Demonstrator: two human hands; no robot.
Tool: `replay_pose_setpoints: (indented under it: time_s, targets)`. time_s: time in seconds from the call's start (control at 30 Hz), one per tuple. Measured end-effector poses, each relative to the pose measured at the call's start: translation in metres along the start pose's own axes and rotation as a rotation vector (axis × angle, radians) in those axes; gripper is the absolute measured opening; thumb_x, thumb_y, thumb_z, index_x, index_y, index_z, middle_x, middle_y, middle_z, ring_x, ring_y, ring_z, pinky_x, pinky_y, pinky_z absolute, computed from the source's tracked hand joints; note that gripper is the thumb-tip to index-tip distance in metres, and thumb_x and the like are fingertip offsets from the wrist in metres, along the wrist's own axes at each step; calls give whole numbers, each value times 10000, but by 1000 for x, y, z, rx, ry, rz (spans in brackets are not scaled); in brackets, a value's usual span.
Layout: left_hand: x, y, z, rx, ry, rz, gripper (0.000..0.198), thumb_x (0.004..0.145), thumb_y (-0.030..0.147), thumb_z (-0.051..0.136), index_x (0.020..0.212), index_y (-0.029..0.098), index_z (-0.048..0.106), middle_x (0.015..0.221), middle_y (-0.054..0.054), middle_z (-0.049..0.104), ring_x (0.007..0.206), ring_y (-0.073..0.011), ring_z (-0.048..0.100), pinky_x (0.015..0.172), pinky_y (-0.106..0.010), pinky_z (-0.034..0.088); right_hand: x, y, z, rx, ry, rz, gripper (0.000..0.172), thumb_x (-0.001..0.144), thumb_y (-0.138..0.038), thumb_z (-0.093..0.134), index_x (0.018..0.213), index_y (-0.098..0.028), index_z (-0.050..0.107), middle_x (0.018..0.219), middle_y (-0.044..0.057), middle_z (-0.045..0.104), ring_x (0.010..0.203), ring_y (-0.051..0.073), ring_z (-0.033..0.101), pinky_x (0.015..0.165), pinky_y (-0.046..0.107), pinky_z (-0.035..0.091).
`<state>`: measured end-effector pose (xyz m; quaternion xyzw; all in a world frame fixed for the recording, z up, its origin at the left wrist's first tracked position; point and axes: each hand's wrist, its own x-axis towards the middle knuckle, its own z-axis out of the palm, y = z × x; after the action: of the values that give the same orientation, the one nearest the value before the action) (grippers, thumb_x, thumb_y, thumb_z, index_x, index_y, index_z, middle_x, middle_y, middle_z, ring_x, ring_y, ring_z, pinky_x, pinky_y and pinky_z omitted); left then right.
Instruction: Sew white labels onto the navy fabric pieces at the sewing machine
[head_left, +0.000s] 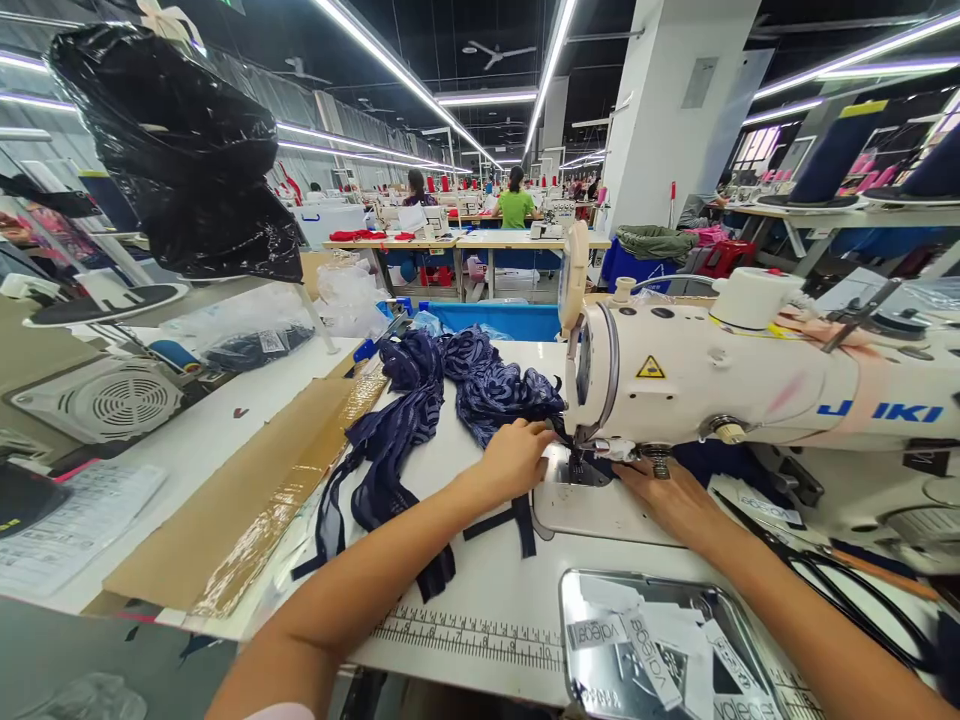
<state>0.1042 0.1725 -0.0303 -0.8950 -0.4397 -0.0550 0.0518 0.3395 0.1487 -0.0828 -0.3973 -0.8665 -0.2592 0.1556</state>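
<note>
My left hand (517, 458) is closed, fingers bent over the edge of navy lace fabric (495, 385) just left of the presser foot (577, 466). My right hand (667, 488) reaches under the head of the white sewing machine (675, 370), its fingers pressed on dark navy fabric right of the foot; the fingertips are partly hidden. The lace is bunched behind my left hand, with long strips trailing toward me on the left. A narrow navy strap (523, 525) lies below my left wrist.
A metal tray (568, 640) of printed labels sits at the front edge, near a printed ruler (472, 640). Black-handled scissors (862, 600) lie beneath my right forearm. Cardboard (247, 490) covers part of the left table. A bagged thread cone (187, 150) stands upper left; people work farther back.
</note>
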Motion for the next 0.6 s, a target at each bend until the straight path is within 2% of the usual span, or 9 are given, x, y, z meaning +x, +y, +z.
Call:
replay_pose_setpoints:
  time_s: [0.07, 0.13, 0.27, 0.33, 0.47, 0.6]
  targets:
    - [-17, -8, -12, 30, -48, 34, 134, 814, 176, 495, 863, 144, 615, 914, -63, 634, 810, -185, 556, 679, -300, 399, -1, 0, 0, 6, 0, 7, 249, 775, -35, 427, 799, -152, 645, 774, 95, 649, 642, 191, 579, 594, 293, 452]
    - [-35, -13, -17, 56, -67, 126, 146, 830, 164, 485, 759, 145, 612, 805, -48, 628, 748, -166, 561, 661, -290, 389, -2, -2, 1, 6, 5, 23, 217, 822, -125, 433, 796, -147, 648, 768, 107, 644, 655, 201, 582, 594, 299, 447]
    - [-61, -14, -6, 105, -59, 394, 99, 788, 101, 525, 815, 142, 611, 845, -53, 620, 750, -165, 552, 678, -295, 383, -3, -6, 5, -57, -12, 40, 258, 855, -208, 417, 816, -135, 662, 785, 131, 648, 647, 221, 593, 548, 306, 439]
    - [-63, -13, 3, 127, -44, 450, 123, 780, 92, 533, 868, 139, 606, 881, -61, 618, 754, -173, 545, 682, -301, 381, -1, -7, 4, -78, -47, 42, 262, 856, -213, 419, 833, -132, 667, 787, 135, 650, 645, 229, 596, 535, 311, 443]
    - [-54, -11, 14, 151, 17, 464, 116, 825, 130, 493, 764, 131, 592, 754, -52, 605, 703, -179, 528, 646, -307, 368, 3, -4, -10, 32, -167, 58, 230, 838, -175, 436, 851, -135, 662, 862, 127, 657, 714, 224, 609, 607, 321, 482]
    - [-43, -13, 13, 48, 245, 444, 188, 861, 121, 393, 790, 120, 568, 811, -84, 615, 827, -216, 530, 732, -344, 374, -9, 0, -42, 263, -167, 85, 229, 850, -158, 415, 862, -163, 644, 917, 91, 657, 816, 207, 604, 738, 328, 479]
